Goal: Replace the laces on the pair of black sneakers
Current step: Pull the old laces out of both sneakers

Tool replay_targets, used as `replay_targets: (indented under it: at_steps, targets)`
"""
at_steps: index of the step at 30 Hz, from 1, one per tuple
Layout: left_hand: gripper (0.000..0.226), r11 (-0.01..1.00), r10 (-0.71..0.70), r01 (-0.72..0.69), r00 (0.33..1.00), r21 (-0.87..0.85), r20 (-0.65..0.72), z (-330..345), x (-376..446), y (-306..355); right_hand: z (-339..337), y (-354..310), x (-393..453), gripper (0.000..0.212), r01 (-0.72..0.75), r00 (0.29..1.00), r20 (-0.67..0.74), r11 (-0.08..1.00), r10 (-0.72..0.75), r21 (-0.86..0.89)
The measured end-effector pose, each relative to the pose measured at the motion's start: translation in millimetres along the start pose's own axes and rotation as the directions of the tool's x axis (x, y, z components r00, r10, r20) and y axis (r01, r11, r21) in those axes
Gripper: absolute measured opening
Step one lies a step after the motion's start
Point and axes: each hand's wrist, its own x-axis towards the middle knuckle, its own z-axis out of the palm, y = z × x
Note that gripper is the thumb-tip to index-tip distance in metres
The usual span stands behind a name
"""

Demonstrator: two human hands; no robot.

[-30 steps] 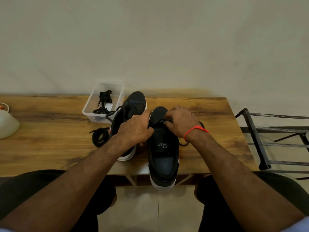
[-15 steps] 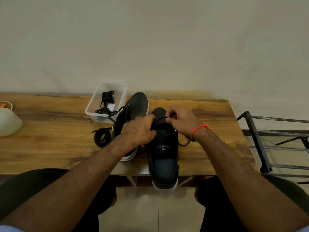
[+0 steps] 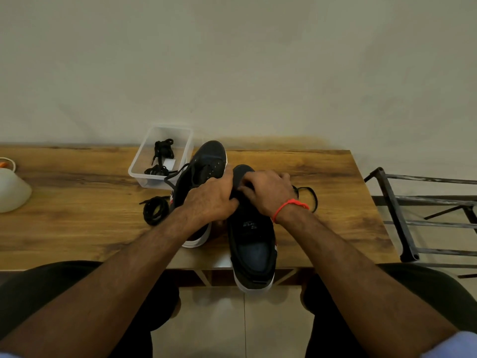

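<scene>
Lacing step on the near sneaker (image 3: pixel 251 244), which sits at the bench (image 3: pixel 77 215) front edge, heel overhanging. Left hand (image 3: pixel 210 198) and right hand (image 3: pixel 267 192) are both curled over its eyelet area, probably pinching the lace (image 3: pixel 308 196). Next: thread the following eyelet. Fingertips and eyelets are hidden. Second sneaker (image 3: pixel 204 166) sits left of it.

I see a plain off-white plaster wall (image 3: pixel 232 60) running behind a brown wood-grain table (image 3: pixel 77 215) whose far edge meets it. Past the table's right edge stands a dark metal-bar rack (image 3: pixel 397 215). Below the near edge lies a pale beige tiled floor (image 3: pixel 219 319), softly and evenly lit.
</scene>
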Motion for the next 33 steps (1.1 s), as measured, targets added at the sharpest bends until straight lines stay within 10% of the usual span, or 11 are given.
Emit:
replay_targets:
  at_steps: [6,17,24,30,33]
  targets:
    - [0.082,0.999,-0.046,0.047,0.998,-0.009,0.037,-3.7,1.0,-1.2,-11.2,19.6,7.6,0.02,-0.227,0.932,-0.182,0.897,0.313,0.379]
    - [0.083,1.0,0.011,-0.011,1.0,0.021,0.009,-2.9,-1.1,2.1,6.4,2.7,4.5,0.034,0.089,0.993,0.092,0.983,-0.075,-0.158]
    - [0.088,0.999,-0.017,0.018,0.999,-0.038,0.034,-2.3,1.5,-1.9,-0.1,-0.5,3.0,0.019,-0.019,0.999,-0.048,0.997,0.015,-0.077]
    - [0.092,0.995,-0.056,0.061,0.997,-0.081,0.061,0.5,4.0,-4.7,-29.7,48.6,7.8,0.017,-0.4,0.868,-0.26,0.906,0.423,0.137]
    - [0.095,0.995,-0.045,0.051,0.997,-0.087,0.062,2.3,4.9,-5.6,-27.0,55.1,8.5,0.019,-0.313,0.913,-0.239,0.944,0.33,0.105]
